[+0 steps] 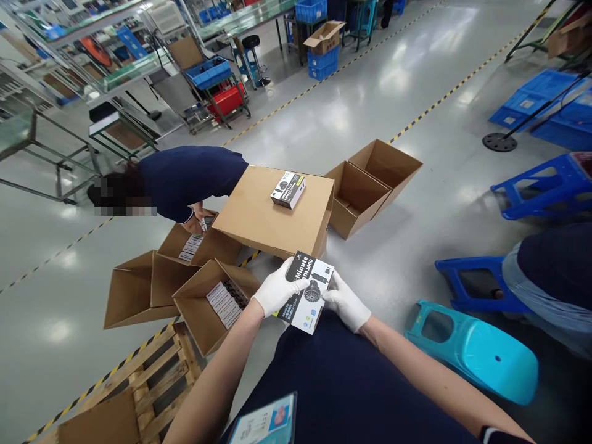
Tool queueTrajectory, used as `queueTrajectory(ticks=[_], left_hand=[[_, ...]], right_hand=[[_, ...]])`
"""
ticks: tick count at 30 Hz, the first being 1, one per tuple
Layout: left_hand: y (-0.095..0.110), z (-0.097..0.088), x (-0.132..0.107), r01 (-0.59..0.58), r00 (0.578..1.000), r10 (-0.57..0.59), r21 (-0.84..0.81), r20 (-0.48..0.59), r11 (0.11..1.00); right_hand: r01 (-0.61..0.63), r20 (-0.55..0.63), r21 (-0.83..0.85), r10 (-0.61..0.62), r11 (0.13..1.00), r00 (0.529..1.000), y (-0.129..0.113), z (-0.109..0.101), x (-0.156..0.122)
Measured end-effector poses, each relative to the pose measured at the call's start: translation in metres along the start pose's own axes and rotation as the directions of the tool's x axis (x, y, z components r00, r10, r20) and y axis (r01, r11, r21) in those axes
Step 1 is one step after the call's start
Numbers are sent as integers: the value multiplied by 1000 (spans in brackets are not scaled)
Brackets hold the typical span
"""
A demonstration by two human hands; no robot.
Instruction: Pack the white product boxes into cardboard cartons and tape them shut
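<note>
Both my hands, in white gloves, hold a black-and-white printed product box (309,293) close to my body. My left hand (280,288) grips its left side, thumb across the printed front. On the opposite side my right hand (346,301) has its fingers closed around the edge. A second product box (288,190) of similar print lies on top of a large closed carton (272,213) just ahead. Left of me, an open carton (197,302) contains several packed boxes standing in a row.
A co-worker (185,176) bends over another open carton (171,243) at left. Open cartons (374,179) stand beyond the large one. A wooden pallet (152,376) lies at lower left. Turquoise (494,354) and blue stools (467,283) stand at right, beside a seated person (550,283).
</note>
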State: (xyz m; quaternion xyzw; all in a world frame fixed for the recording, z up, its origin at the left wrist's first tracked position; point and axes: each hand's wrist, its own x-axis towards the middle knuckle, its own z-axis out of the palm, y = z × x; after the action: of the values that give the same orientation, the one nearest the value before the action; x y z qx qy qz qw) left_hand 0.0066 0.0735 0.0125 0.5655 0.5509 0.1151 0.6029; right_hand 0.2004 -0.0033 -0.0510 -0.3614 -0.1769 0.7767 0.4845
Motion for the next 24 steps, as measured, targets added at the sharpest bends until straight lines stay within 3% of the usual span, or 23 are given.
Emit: queueTrajectory(ticks=[3,7,9,12,16,20,24], left_hand=[[1,1,-3,8,1000,-8,14,-6,1000],[-3,0,-6,19,1000,-19,-12,-10,1000],[-5,0,-6,24,1000,-24,-10,-14,1000],[-3,-2,-5,11,1000,-10,-30,9,1000],[3,-10,5,27,984,-9,-103,178,994],[-4,-20,22,87,925,-23,-154,379,984],[-21,-20,40,101,876,-5,-174,482,980]], right_hand=[[20,-86,-129,-31,991,996,3,3,5],[36,60,-68,-32,997,998,-5,4,-3],[-19,146,-4,19,1000,989,-11,4,-8],[-95,80,25,92,995,992,-16,1,-8],[-141,-57,-89,137,986,989,-15,-9,0],[-139,20,-259,149,956,989,-14,-20,-7],[-58,222,-303,130,951,966,-25,-35,-20]])
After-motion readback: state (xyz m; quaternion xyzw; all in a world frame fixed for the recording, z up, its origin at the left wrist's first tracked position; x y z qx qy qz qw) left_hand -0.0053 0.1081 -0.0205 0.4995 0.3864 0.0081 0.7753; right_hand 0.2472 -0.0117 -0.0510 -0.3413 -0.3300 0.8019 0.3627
